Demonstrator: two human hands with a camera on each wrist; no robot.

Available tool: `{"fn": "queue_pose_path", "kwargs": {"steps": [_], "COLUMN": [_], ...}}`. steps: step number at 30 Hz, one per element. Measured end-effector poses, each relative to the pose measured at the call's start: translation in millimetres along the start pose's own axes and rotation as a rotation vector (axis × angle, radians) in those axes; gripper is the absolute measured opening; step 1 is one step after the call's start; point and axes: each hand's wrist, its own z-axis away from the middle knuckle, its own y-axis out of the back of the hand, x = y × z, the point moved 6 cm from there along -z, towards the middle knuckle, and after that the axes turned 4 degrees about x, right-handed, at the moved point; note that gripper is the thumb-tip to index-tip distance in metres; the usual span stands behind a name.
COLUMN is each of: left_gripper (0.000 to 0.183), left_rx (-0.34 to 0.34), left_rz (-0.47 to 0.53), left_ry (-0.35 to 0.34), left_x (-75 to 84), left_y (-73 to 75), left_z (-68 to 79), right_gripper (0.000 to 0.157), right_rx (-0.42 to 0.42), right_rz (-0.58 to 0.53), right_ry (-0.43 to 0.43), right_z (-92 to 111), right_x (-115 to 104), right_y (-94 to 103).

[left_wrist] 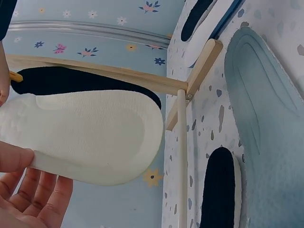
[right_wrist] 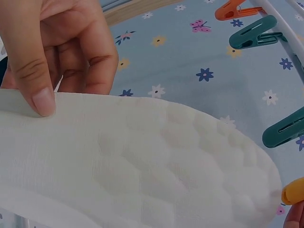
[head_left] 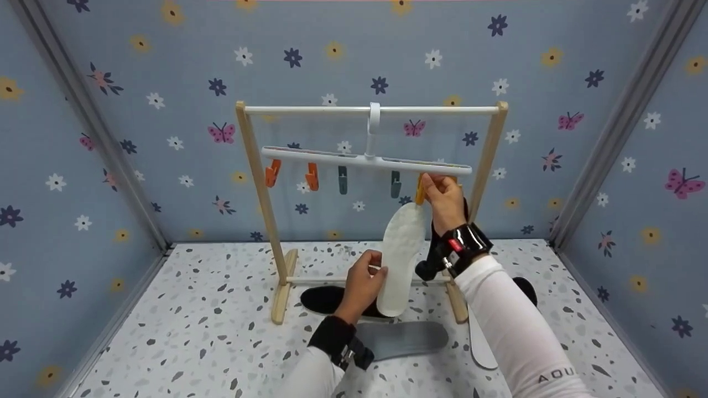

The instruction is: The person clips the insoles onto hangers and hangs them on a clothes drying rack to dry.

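A white insole (head_left: 401, 260) hangs upright below a hanger (head_left: 321, 156) with clips. My left hand (head_left: 362, 284) pinches its side edge between thumb and fingers, clearly seen in the left wrist view. My right hand (head_left: 447, 202) holds a yellow clip (head_left: 420, 189) at the insole's top end. In the right wrist view that clip (right_wrist: 293, 191) meets the insole's tip; whether it bites on the insole I cannot tell. Behind the white insole, a black insole (left_wrist: 85, 81) hangs by a yellow clip, as the left wrist view shows.
Orange clips (head_left: 312, 177) and green clips (head_left: 395, 184) hang along the tilted hanger. It hooks over the white bar (head_left: 310, 110) of a wood-legged rack. On the speckled surface lie a grey insole (head_left: 415, 338), a black insole (head_left: 321, 298) and a white insole (head_left: 482, 345).
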Motion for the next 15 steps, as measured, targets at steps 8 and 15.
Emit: {"fn": "queue_pose_path", "kwargs": {"steps": [8, 15], "left_gripper": [0.014, 0.016], "left_rx": [-0.003, -0.009], "left_rz": [-0.014, -0.011], "left_ry": [-0.011, -0.018], "left_x": [-0.2, 0.3], "left_y": [1.5, 0.5], "left_z": [0.0, 0.4], "right_gripper": [0.008, 0.008], "right_rx": [0.000, -0.001], "right_rz": [-0.016, -0.015], "right_ry": [0.018, 0.034], "right_z": [0.5, 1.6], "right_x": [1.3, 1.2], "right_y": [0.5, -0.6]}}
